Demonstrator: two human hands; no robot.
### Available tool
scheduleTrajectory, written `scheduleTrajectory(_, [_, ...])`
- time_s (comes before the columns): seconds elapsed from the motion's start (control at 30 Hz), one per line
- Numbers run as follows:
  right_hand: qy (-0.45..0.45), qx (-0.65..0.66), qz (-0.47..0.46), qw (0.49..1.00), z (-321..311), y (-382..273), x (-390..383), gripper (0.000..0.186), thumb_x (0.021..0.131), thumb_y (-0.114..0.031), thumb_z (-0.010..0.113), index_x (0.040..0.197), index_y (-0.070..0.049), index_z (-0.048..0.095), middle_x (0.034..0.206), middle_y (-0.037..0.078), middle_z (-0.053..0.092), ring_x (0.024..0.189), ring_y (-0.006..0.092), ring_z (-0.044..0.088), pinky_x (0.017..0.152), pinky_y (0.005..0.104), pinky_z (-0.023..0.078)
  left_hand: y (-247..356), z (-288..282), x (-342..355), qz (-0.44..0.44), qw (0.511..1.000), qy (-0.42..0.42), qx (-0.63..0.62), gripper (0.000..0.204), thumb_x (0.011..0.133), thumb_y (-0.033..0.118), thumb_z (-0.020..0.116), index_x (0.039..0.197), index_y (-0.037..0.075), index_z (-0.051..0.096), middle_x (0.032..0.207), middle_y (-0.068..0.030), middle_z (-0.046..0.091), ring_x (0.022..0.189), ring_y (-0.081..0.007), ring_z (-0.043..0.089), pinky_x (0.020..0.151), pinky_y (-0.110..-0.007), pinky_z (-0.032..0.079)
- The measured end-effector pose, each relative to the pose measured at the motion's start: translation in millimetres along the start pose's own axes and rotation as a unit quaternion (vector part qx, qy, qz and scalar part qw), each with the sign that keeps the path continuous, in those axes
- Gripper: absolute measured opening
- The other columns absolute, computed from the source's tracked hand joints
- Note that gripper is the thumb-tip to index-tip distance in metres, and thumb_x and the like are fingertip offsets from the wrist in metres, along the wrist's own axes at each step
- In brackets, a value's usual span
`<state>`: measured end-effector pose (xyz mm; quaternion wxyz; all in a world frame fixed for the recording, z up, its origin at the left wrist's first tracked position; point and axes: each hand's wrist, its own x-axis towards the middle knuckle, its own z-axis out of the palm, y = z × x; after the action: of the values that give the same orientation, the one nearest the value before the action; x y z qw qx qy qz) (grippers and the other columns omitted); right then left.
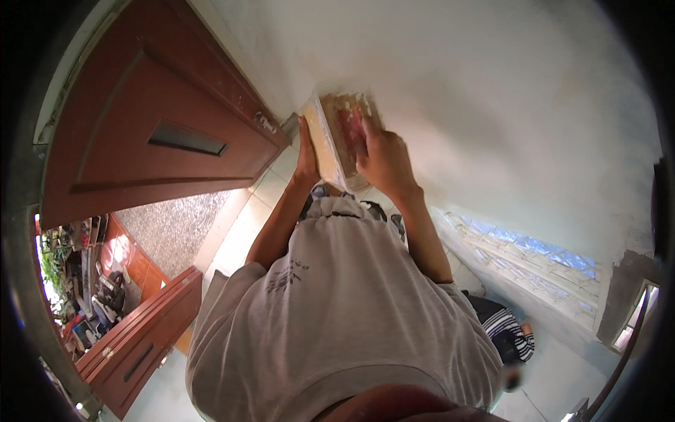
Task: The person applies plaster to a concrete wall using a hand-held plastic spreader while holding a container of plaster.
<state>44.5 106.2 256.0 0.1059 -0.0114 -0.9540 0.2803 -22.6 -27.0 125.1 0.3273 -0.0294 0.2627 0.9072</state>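
A rectangular cream tub point(317, 133) with a whitish smeared rim is held up in front of my chest, close to the wall. My left hand point(306, 156) supports its left side, fingers stretched along the outer face. My right hand point(385, 156) reaches over the tub's right side with its fingers curled round a red-handled tool point(349, 125). The tool's lower end is blurred against the brown, white-flecked inside of the tub, so its exact kind cannot be made out.
A pale wall point(492, 126) rises ahead and to the right. A reddish-brown door point(105, 141) stands at the left, with a second door leaf point(148, 344) below it. White latticework point(520, 250) lies at right. A person in a striped top point(510, 334) is behind at lower right.
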Motion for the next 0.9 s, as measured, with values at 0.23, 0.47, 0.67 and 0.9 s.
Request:
scheduleTrajectory(0.23, [0.083, 0.040, 0.011, 0.996, -8.5, -9.6, -7.2, 0.015, 0.094, -0.010, 0.065, 0.106, -0.006, 0.059, 0.078, 0.017, 0.070, 0.066, 0.0355, 0.069, 0.057, 0.0456, 0.054, -10.6, -4.3, -1.7, 0.009, 0.996, -0.081, 0.020, 0.084, 0.102, 0.072, 0.016, 0.157, 0.011, 0.033, 0.151, -0.0119, 0.048, 0.137, -0.0279, 0.049, 0.115, -0.043, 0.043])
scheduleTrajectory(0.47, [0.111, 0.017, 0.059, 0.992, -25.5, -11.0, -5.2, 0.010, 0.092, -0.010, 0.065, 0.095, -0.003, 0.058, 0.069, 0.016, 0.068, 0.059, 0.0336, 0.069, 0.053, 0.0465, 0.054, -15.9, 0.9, 3.1, 0.028, 0.998, 0.006, 0.057, 0.091, 0.097, 0.079, 0.019, 0.153, 0.010, 0.039, 0.141, -0.0151, 0.056, 0.122, -0.0282, 0.062, 0.099, -0.041, 0.057])
scheduleTrajectory(0.67, [-0.015, -0.106, 0.004, 0.994, -2.9, 2.8, -17.2, 0.014, 0.091, -0.013, 0.067, 0.094, -0.003, 0.058, 0.067, 0.017, 0.066, 0.058, 0.0352, 0.067, 0.054, 0.0462, 0.053, -22.1, -12.7, 0.8, -0.005, 0.997, 0.008, 0.074, 0.089, 0.098, 0.077, 0.017, 0.155, 0.011, 0.035, 0.145, -0.0131, 0.054, 0.126, -0.0283, 0.059, 0.106, -0.042, 0.052])
scheduleTrajectory(0.9, [0.037, 0.029, 0.035, 0.998, -24.7, 10.6, -7.3, 0.015, 0.096, -0.016, 0.068, 0.095, -0.003, 0.060, 0.062, 0.014, 0.062, 0.051, 0.0275, 0.062, 0.052, 0.0373, 0.049, -20.9, -7.2, -2.6, 0.073, 0.986, -0.028, 0.150, 0.089, 0.099, 0.077, 0.011, 0.159, 0.015, 0.028, 0.154, -0.0116, 0.045, 0.137, -0.0276, 0.050, 0.113, -0.043, 0.046])
